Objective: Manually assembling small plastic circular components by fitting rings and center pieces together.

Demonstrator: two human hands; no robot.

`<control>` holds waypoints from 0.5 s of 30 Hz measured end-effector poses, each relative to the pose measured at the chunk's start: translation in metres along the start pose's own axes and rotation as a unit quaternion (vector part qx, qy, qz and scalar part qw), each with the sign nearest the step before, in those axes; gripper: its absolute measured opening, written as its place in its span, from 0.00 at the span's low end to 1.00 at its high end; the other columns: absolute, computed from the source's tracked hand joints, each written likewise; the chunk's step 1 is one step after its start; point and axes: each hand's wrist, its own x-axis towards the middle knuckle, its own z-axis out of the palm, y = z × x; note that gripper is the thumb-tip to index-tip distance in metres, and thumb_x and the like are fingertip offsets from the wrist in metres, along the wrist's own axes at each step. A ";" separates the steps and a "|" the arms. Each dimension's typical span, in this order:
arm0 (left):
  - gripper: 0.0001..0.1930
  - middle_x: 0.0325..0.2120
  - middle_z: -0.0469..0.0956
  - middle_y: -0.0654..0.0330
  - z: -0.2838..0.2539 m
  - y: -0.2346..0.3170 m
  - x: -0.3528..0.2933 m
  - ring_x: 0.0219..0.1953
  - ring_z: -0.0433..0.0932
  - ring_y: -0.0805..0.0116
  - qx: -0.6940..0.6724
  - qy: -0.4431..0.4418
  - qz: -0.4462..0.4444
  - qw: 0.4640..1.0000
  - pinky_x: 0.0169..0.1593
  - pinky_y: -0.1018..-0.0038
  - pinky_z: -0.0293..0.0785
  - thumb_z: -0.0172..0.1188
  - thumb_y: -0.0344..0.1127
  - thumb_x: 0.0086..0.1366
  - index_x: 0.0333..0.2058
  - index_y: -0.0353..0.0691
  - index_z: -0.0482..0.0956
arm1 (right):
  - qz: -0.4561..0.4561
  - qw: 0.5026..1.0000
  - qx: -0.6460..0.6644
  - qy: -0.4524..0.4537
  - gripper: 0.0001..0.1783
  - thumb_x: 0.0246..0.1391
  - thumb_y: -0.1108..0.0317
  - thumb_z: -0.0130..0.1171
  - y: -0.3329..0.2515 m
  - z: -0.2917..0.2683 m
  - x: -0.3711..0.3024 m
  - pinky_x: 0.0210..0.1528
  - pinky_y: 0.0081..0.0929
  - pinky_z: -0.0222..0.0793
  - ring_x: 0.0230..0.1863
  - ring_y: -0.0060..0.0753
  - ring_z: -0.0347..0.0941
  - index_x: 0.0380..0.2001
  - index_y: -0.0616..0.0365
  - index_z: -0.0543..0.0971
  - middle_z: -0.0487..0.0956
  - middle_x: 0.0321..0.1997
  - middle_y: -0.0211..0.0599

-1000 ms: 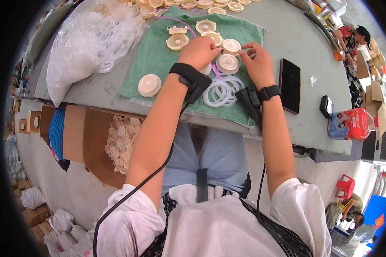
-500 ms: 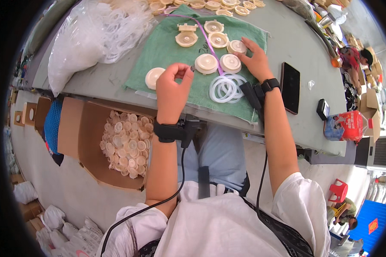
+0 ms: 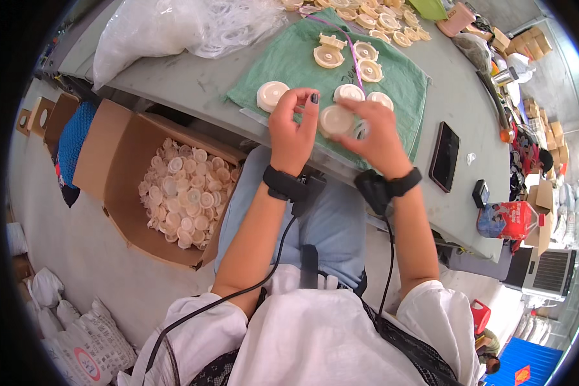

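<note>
A round cream plastic cap [image 3: 336, 121] is gripped between the thumb and fingers of my right hand [image 3: 379, 136], raised above the near edge of the green cloth [image 3: 283, 61]. Close to its left side, my left hand [image 3: 294, 128] has thumb and forefinger brought together; whatever they may hold is hidden. A cream cap [image 3: 273, 95] lies just beyond my left hand. Two more caps [image 3: 349, 93] [image 3: 381, 100] sit behind my right hand. Clear rings [image 3: 361, 130] are mostly covered by that hand. Farther back on the cloth rest several cream housings [image 3: 369, 70].
A plastic bag [image 3: 151, 35] of clear rings lies at the back left, and loose cream parts [image 3: 387, 22] at the back. A phone [image 3: 444, 156], a small black device [image 3: 480, 193] and a red-labelled bottle [image 3: 508, 220] are to the right. Below stands a carton [image 3: 119, 174] of discs.
My right hand has picked up a cap from the cloth and carried it left and nearer, beside my left hand. The whole view has shifted, with the cloth now farther right and up.
</note>
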 end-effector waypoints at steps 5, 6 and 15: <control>0.09 0.31 0.79 0.58 0.001 0.001 0.003 0.35 0.77 0.67 -0.016 -0.045 -0.026 0.999 0.41 0.72 0.70 0.56 0.32 0.59 0.37 0.35 0.76 | -0.027 0.998 -0.050 0.030 0.31 0.34 0.61 0.71 0.001 0.001 -0.002 0.55 0.36 0.56 0.49 0.38 0.68 0.48 0.49 0.76 0.76 0.43 0.36; 0.09 0.31 0.79 0.58 -0.001 0.001 0.003 0.35 0.77 0.67 -0.016 -0.043 -0.027 0.999 0.41 0.72 0.70 0.56 0.32 0.59 0.37 0.35 0.76 | -0.028 0.998 -0.051 0.027 0.31 0.34 0.61 0.71 0.002 -0.004 -0.004 0.55 0.36 0.56 0.49 0.38 0.68 0.48 0.49 0.76 0.76 0.43 0.36; 0.10 0.31 0.78 0.58 0.001 0.000 0.001 0.35 0.75 0.60 0.094 -0.093 0.035 0.991 0.40 0.67 0.70 0.57 0.32 0.55 0.36 0.38 0.77 | 0.105 0.981 -0.149 0.069 0.11 0.39 0.65 0.68 0.029 -0.023 -0.033 0.43 0.36 0.63 0.39 0.41 0.70 0.29 0.53 0.81 0.76 0.33 0.33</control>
